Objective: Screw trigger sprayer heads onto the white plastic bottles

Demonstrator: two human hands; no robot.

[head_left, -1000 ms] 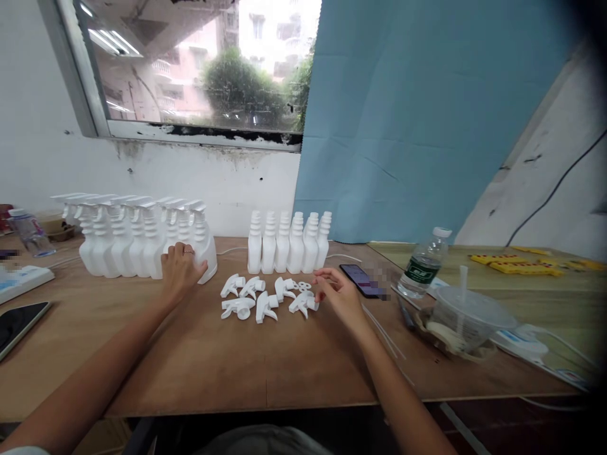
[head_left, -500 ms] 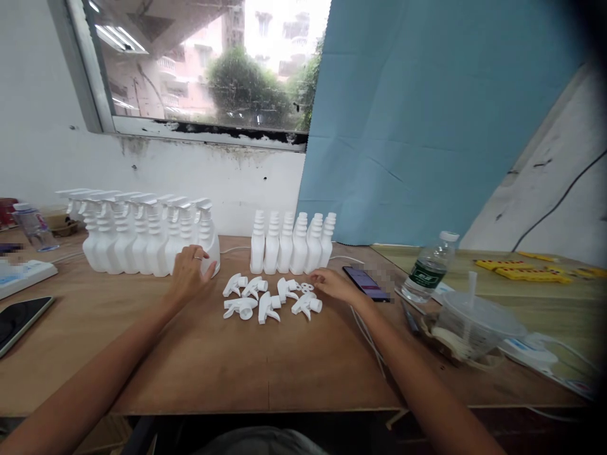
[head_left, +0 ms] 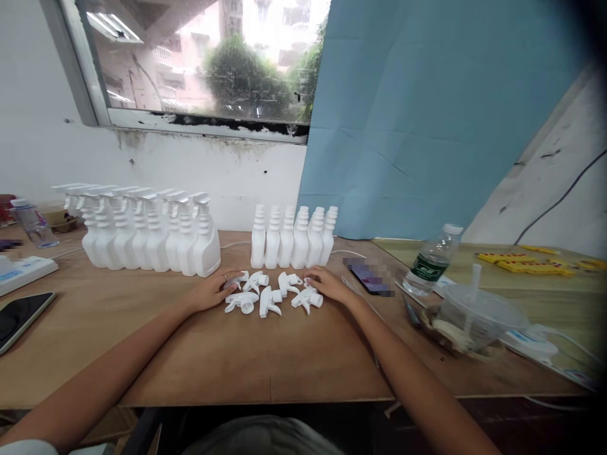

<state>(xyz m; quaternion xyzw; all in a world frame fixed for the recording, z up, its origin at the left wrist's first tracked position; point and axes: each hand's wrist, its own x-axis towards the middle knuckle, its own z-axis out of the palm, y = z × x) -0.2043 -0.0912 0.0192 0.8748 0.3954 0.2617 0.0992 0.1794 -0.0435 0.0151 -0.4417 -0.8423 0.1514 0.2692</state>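
Several white trigger spray heads [head_left: 270, 302] lie in a loose group on the wooden table. At the group's left side, my left hand [head_left: 214, 291] has its fingers closed around the leftmost spray head [head_left: 239, 279], which they partly cover. On the opposite side, my right hand [head_left: 328, 283] rests low with its fingertips pinched at small white rings [head_left: 306, 281], mostly hidden under the fingers. Behind the spray heads stands a row of white bottles without heads [head_left: 285, 243]. Farther left are several white bottles fitted with trigger heads [head_left: 154, 237], packed together upright.
A phone [head_left: 367, 277], a water bottle [head_left: 429, 262] and a lidded clear bowl with a straw [head_left: 478, 316] stand on the right. Yellow packets [head_left: 528, 264] lie beyond. At far left are another phone [head_left: 23, 317], a white device [head_left: 26, 275] and a clear bottle [head_left: 34, 224].
My left hand has come down and right from beside the bottles fitted with heads, closing on the leftmost spray head. My right hand has shifted slightly left, over the small rings.
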